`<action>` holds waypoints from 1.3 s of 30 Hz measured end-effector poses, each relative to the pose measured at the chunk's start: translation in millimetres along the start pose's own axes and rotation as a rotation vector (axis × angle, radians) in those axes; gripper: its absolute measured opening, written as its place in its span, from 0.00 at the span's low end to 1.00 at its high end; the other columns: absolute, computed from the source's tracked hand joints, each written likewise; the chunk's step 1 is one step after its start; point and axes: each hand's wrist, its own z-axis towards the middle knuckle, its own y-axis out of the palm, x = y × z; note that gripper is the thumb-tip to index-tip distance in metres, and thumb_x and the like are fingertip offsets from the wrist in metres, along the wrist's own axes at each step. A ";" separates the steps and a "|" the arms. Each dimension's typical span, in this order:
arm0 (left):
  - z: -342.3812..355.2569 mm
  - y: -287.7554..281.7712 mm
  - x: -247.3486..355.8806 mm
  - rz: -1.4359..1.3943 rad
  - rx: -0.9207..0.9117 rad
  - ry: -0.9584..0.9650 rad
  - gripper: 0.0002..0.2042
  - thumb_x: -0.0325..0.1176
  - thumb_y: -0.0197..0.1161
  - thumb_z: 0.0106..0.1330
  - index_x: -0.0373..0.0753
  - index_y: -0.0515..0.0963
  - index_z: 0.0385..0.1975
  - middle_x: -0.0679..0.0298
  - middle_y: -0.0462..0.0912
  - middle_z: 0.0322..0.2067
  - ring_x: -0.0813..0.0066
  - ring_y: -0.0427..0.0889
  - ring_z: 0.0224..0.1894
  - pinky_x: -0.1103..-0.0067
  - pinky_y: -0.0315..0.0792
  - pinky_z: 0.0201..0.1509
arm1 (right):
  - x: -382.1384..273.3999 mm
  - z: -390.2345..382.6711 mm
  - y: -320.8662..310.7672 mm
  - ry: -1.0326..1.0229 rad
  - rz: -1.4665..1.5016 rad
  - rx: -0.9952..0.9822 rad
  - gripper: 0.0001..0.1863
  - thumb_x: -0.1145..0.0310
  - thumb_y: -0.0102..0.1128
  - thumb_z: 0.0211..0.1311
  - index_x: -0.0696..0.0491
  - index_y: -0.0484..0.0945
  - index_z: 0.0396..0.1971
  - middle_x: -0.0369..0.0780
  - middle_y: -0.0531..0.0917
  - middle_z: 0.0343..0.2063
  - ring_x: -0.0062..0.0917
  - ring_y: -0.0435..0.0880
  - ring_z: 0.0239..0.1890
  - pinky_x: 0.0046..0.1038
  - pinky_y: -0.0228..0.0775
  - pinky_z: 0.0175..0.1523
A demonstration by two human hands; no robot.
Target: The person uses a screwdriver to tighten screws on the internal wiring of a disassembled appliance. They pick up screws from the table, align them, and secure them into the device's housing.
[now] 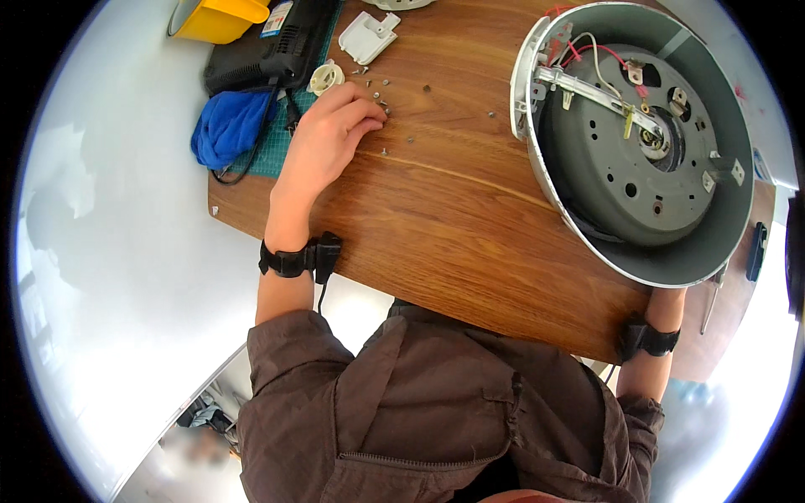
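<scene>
My left hand (329, 132) rests on the wooden table among small loose screws (376, 95), its fingers bent and pressed together. Whatever its fingertips may hold is too small or hidden to make out. On the right, a rice cooker body (587, 172) lies open, showing its round grey metal base, a metal strip and red and white wires. My right forearm (667, 308) reaches behind its near rim, which hides the right hand and its fingers. Beyond my left hand are a round cream plastic part (326, 77) and a white plastic piece (367, 37).
A green cutting mat (273, 149) lies at the left with a blue cloth (225, 127), a black device (270, 52) with a cable, and a yellow container (220, 20). At the far right are a screwdriver (714, 303) and a dark blue object (757, 251).
</scene>
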 end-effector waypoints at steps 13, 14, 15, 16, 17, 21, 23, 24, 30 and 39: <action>66.7 -40.2 65.3 -0.853 0.267 0.200 0.10 0.10 0.68 0.58 0.31 0.81 0.37 0.60 0.85 0.35 0.75 0.83 0.38 0.81 0.77 0.42 | -77.1 35.8 -36.4 -0.120 0.140 0.166 0.19 0.72 0.56 0.71 0.63 0.78 0.58 0.45 0.86 0.44 0.21 0.83 0.42 0.24 0.76 0.47; 79.4 -39.4 75.8 -0.953 0.292 0.272 0.11 0.10 0.68 0.58 0.31 0.81 0.37 0.59 0.85 0.35 0.75 0.83 0.37 0.81 0.77 0.42 | -92.3 40.8 -45.3 -0.188 0.086 0.129 0.18 0.73 0.58 0.69 0.63 0.80 0.55 0.45 0.86 0.43 0.22 0.83 0.42 0.25 0.76 0.46; 89.3 -41.5 86.4 -1.051 0.334 0.265 0.10 0.10 0.68 0.58 0.31 0.81 0.37 0.59 0.85 0.35 0.75 0.84 0.38 0.80 0.78 0.43 | -108.7 49.2 -42.7 -0.317 -0.036 0.059 0.17 0.74 0.59 0.66 0.63 0.81 0.53 0.44 0.87 0.41 0.24 0.84 0.41 0.26 0.77 0.46; 96.9 -40.9 96.1 -1.182 0.319 0.255 0.10 0.11 0.68 0.59 0.31 0.81 0.37 0.59 0.86 0.35 0.75 0.84 0.37 0.80 0.78 0.43 | -127.3 58.0 -40.9 -0.446 -0.163 -0.008 0.17 0.74 0.61 0.64 0.63 0.83 0.51 0.44 0.87 0.40 0.26 0.85 0.40 0.27 0.77 0.46; 105.5 -36.6 102.2 -1.316 0.299 0.247 0.10 0.12 0.68 0.59 0.31 0.81 0.37 0.59 0.86 0.35 0.75 0.84 0.37 0.80 0.78 0.44 | -148.3 69.3 -39.7 -0.560 -0.247 -0.093 0.16 0.75 0.66 0.54 0.63 0.85 0.44 0.45 0.87 0.35 0.32 0.86 0.36 0.29 0.77 0.47; 114.7 -17.8 123.4 -1.577 0.283 0.224 0.09 0.18 0.71 0.61 0.32 0.82 0.40 0.59 0.87 0.35 0.77 0.84 0.36 0.81 0.79 0.43 | -182.9 70.6 -16.3 -0.627 -0.147 -0.218 0.19 0.76 0.65 0.44 0.63 0.86 0.41 0.44 0.86 0.30 0.30 0.84 0.30 0.26 0.76 0.37; 118.2 -11.9 124.6 -1.704 0.257 0.267 0.09 0.23 0.72 0.63 0.32 0.81 0.41 0.58 0.87 0.35 0.76 0.84 0.35 0.81 0.80 0.42 | -184.3 69.8 -3.5 -0.581 -0.122 -0.227 0.22 0.78 0.65 0.39 0.61 0.86 0.41 0.44 0.84 0.28 0.30 0.83 0.28 0.25 0.75 0.35; 121.2 -10.4 124.2 -1.753 0.250 0.282 0.09 0.24 0.72 0.64 0.32 0.81 0.41 0.58 0.87 0.35 0.76 0.84 0.35 0.81 0.80 0.41 | -181.4 73.6 1.5 -0.574 -0.103 -0.229 0.22 0.78 0.66 0.39 0.60 0.86 0.41 0.43 0.84 0.28 0.30 0.83 0.28 0.25 0.76 0.35; 120.7 -6.8 115.2 -1.483 0.328 0.310 0.10 0.34 0.70 0.68 0.37 0.80 0.43 0.56 0.83 0.37 0.73 0.81 0.35 0.80 0.77 0.37 | -175.2 77.5 9.9 -0.535 -0.091 -0.246 0.21 0.78 0.65 0.39 0.60 0.87 0.41 0.41 0.82 0.26 0.29 0.82 0.26 0.25 0.75 0.34; 125.6 -12.2 103.0 -1.164 0.430 0.485 0.09 0.14 0.66 0.64 0.32 0.80 0.42 0.51 0.85 0.39 0.66 0.88 0.40 0.76 0.86 0.42 | -169.9 82.5 10.7 -0.227 0.092 -0.381 0.16 0.75 0.63 0.47 0.62 0.86 0.38 0.41 0.83 0.24 0.25 0.81 0.27 0.25 0.72 0.37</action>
